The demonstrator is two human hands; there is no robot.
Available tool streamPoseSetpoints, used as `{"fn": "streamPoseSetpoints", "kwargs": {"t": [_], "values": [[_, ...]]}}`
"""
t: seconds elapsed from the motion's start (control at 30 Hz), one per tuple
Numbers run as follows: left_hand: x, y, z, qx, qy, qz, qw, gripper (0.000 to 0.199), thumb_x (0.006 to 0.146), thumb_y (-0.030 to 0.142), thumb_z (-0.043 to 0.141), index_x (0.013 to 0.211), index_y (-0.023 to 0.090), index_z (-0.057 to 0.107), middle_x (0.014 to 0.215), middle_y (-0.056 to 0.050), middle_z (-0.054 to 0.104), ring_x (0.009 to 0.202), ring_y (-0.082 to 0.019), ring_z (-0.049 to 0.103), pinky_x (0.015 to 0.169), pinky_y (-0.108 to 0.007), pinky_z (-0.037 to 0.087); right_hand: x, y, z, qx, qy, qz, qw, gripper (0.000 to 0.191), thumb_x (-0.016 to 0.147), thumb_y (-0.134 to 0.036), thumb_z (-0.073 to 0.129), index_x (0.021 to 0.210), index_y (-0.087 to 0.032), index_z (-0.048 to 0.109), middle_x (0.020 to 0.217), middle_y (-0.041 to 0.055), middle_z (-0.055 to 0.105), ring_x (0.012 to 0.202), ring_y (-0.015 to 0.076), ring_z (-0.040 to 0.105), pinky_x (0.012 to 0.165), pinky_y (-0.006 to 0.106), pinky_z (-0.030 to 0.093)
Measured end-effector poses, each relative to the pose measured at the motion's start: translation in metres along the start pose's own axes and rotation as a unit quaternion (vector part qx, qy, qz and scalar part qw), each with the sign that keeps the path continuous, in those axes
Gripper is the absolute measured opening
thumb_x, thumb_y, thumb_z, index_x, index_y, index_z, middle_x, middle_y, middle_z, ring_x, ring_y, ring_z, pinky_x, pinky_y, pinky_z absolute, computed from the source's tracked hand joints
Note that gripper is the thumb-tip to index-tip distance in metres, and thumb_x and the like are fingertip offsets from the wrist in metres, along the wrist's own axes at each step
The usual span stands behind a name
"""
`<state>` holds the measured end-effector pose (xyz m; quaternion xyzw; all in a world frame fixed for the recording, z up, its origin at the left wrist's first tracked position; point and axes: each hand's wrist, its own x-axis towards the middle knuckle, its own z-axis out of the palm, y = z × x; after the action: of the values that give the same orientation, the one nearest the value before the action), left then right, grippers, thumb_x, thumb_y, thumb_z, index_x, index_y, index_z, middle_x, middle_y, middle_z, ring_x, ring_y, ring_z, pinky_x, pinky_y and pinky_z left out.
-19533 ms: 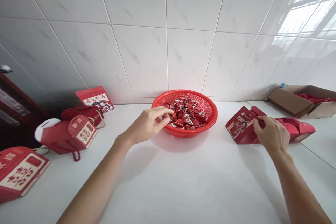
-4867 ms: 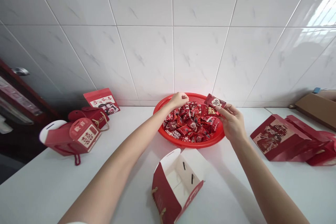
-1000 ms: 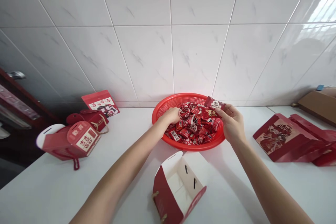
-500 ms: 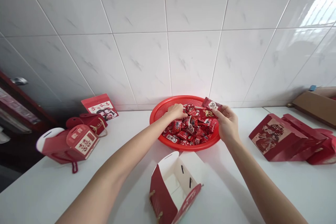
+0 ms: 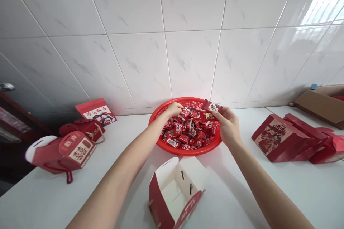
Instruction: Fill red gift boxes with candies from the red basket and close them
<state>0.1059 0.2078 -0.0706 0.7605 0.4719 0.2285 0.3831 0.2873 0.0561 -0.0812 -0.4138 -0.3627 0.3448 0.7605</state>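
A red plastic basket (image 5: 185, 153) full of red wrapped candies (image 5: 191, 128) stands against the wall. At its right rim, my right hand (image 5: 228, 123) pinches a dark red wrapped candy (image 5: 211, 107) with a white patch and a black character. Over the basket's left side, my left hand (image 5: 173, 110) has its fingers closed on a small red wrapped candy (image 5: 185, 112), partly hidden by the fingertips. In front of the basket sits an open red gift box (image 5: 172, 186) with a white inside, its flaps spread and no candy visible in it.
Red gift boxes (image 5: 66, 150) with handles and a red printed card box (image 5: 98, 112) stand on the left of the white table (image 5: 118, 132). More red boxes (image 5: 282, 137) stand at right, before a brown cardboard box (image 5: 319, 105). A tiled wall (image 5: 193, 64) closes the back.
My left hand has risen slightly from the pile, a candy now showing at its fingertips. My right hand keeps its candy. The view has shifted a little, moving most things slightly left.
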Motion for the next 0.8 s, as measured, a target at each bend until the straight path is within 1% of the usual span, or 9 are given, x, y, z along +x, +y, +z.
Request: {"fn": "streamPoseSetpoints", "kwargs": {"t": [0.07,0.13,0.2,0.27,0.37,0.47,0.6,0.7,0.8], "values": [[0.001,0.003,-0.001,-0.025,-0.008,-0.001,1.0,0.006,0.08,0.014,0.07,0.086,0.014,0.069,0.084,-0.005,0.071,0.076,-0.019,0.068,0.066,-0.029,0.055,0.0,-0.001,0.0,0.002,0.001,0.003,1.0,0.029,0.062,-0.039,0.088,0.078,-0.023,0.07,0.079,0.0013,0.076,0.079,0.0228,0.072,0.075,0.038,0.059],[0.001,0.007,-0.001,-0.05,-0.009,0.009,0.999,0.012,0.072,0.008,0.066,0.08,0.016,0.066,0.073,-0.002,0.069,0.068,-0.016,0.066,0.061,-0.026,0.052,0.0,-0.001,-0.001,0.0,0.001,0.0,1.0,0.029,0.062,-0.039,0.088,0.079,-0.023,0.071,0.08,0.0018,0.076,0.079,0.0227,0.072,0.075,0.038,0.059],[0.001,0.011,0.0,-0.071,-0.005,0.028,0.997,0.015,0.068,0.007,0.062,0.079,0.017,0.064,0.072,-0.001,0.068,0.065,-0.014,0.064,0.062,-0.025,0.051,0.0,0.0,-0.001,-0.007,-0.003,-0.003,1.0,0.029,0.063,-0.039,0.088,0.081,-0.023,0.072,0.082,0.0025,0.077,0.081,0.0231,0.072,0.077,0.039,0.059],[-0.001,0.014,0.001,-0.08,-0.004,0.048,0.996,0.014,0.066,0.007,0.059,0.075,0.017,0.063,0.075,0.0,0.068,0.066,-0.012,0.063,0.065,-0.024,0.052,-0.001,0.0,-0.002,-0.012,-0.004,-0.002,1.0,0.03,0.063,-0.039,0.089,0.083,-0.023,0.073,0.085,0.0031,0.078,0.083,0.0238,0.073,0.078,0.039,0.059],[-0.002,0.016,0.003,-0.074,-0.004,0.068,0.995,0.014,0.067,0.011,0.054,0.073,0.017,0.065,0.077,-0.002,0.069,0.068,-0.012,0.063,0.067,-0.024,0.052,-0.001,0.001,-0.002,-0.017,-0.003,0.0,1.0,0.032,0.063,-0.041,0.09,0.084,-0.022,0.073,0.086,0.0035,0.078,0.083,0.024,0.072,0.08,0.04,0.059],[-0.003,0.015,0.004,-0.037,0.0,0.069,0.997,0.012,0.071,0.014,0.054,0.067,0.018,0.065,0.071,-0.002,0.068,0.066,-0.014,0.062,0.062,-0.024,0.049,0.0,0.001,-0.003,-0.027,-0.007,-0.01,1.0,0.032,0.064,-0.042,0.089,0.083,-0.022,0.072,0.086,0.0028,0.077,0.083,0.023,0.072,0.081,0.04,0.058],[-0.006,0.007,0.003,0.053,-0.002,0.044,0.998,0.017,0.066,0.011,0.058,0.051,0.019,0.059,0.059,-0.001,0.064,0.056,-0.014,0.055,0.056,-0.026,0.041,0.0,0.002,-0.003,-0.026,-0.006,-0.008,1.0,0.032,0.065,-0.042,0.09,0.082,-0.023,0.071,0.086,0.0024,0.076,0.082,0.0222,0.071,0.08,0.039,0.058],[-0.008,0.004,0.001,0.108,-0.025,0.025,0.994,0.017,0.063,0.008,0.059,0.053,0.02,0.065,0.063,-0.001,0.068,0.056,-0.015,0.056,0.056,-0.026,0.04,-0.001,0.003,-0.003,-0.027,-0.005,-0.008,1.0,0.034,0.063,-0.044,0.091,0.083,-0.023,0.072,0.085,0.0023,0.076,0.081,0.0221,0.071,0.079,0.039,0.058],[-0.01,0.005,-0.001,0.149,-0.065,0.02,0.987,0.015,0.061,0.009,0.063,0.058,0.022,0.07,0.071,-0.002,0.072,0.062,-0.016,0.061,0.059,-0.026,0.042,-0.001,0.001,-0.002,-0.029,-0.004,-0.01,1.0,0.036,0.062,-0.044,0.092,0.082,-0.023,0.072,0.084,0.0019,0.076,0.08,0.022,0.071,0.079,0.039,0.058]]}}
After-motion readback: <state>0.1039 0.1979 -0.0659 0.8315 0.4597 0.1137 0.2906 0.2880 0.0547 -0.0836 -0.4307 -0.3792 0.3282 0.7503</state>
